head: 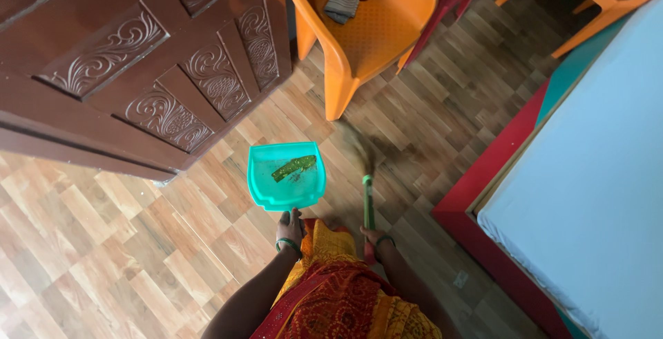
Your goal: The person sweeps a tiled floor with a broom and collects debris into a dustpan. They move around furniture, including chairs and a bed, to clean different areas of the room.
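I am holding the teal dustpan low over the wooden floor, left hand fingers closed on its handle; a green scrap is already lying inside. My right hand is gripping the broom, its blurred bristles near the orange chair.

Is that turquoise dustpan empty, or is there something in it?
Not empty: the dustpan holds a green strip of litter and some dark specks.

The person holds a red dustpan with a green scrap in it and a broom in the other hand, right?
Not quite. The head view shows the dustpan is turquoise, not red. The green scrap lies in it, the left hand holds it, and the right hand holds the broom.
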